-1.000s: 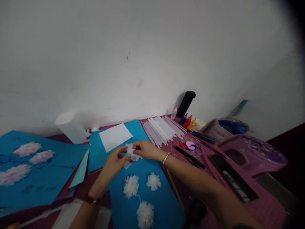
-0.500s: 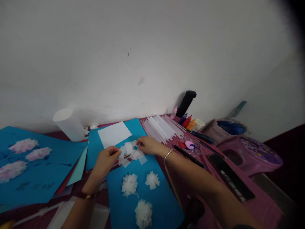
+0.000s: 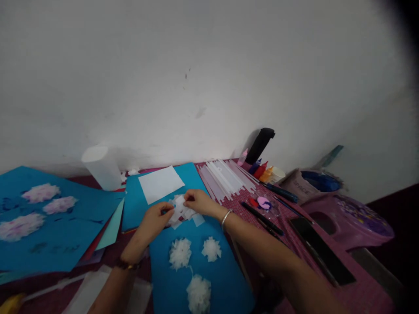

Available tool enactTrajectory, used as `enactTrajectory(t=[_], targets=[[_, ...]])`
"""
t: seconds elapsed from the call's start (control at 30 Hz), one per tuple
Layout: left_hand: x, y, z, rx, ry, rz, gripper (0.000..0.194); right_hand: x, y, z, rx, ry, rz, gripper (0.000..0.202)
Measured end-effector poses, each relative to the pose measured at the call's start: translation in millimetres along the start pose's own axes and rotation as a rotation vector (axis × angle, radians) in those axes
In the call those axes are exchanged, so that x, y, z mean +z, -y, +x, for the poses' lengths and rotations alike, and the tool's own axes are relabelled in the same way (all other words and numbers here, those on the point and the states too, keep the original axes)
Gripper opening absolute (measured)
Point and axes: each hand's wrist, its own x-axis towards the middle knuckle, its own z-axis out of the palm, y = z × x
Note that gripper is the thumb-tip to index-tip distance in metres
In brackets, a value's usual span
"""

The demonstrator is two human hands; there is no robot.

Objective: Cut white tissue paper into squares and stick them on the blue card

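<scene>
My left hand (image 3: 153, 221) and my right hand (image 3: 199, 202) meet over a small heap of white tissue squares (image 3: 183, 212) lying at the far end of a blue card (image 3: 229, 279). Both hands pinch at the squares with their fingertips. On the blue card, nearer to me, three fluffy white tissue tufts (image 3: 179, 253) are stuck down. A bracelet sits on each wrist.
A white paper sheet (image 3: 160, 183) lies on another blue card behind the hands. A white roll (image 3: 101, 168) stands by the wall. At the left is a blue card with pinkish tufts (image 3: 42, 192). White strips (image 3: 225, 176), paint bottles (image 3: 260, 168), a black flask (image 3: 260, 144), pens and a purple stool (image 3: 353, 213) are at the right.
The hands spread the tissue squares apart half a second ago and have now drawn them back together. The view has shifted slightly.
</scene>
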Motion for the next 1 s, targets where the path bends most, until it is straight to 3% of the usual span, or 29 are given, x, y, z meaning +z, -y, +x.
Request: enactTrajectory(t=[0.33,0.5,0.63,1.0], targets=[[-2.7,-2,-1,-0.003,-0.031,-0.043,0.04,-36,-12,-3,0.076,0.003,0.289,0.004],[8.3,-21,-9,0.035,0.012,-0.153,0.046,-29,-4,-8,0.087,0.105,0.358,0.002],[12.7,-32,-15,-0.004,-0.014,-0.205,0.03,-21,8,-10,0.061,0.149,0.389,0.006],[9.4,-29,-14,-0.027,-0.07,-0.218,0.028,-28,17,-17,0.052,0.113,0.477,0.006]])
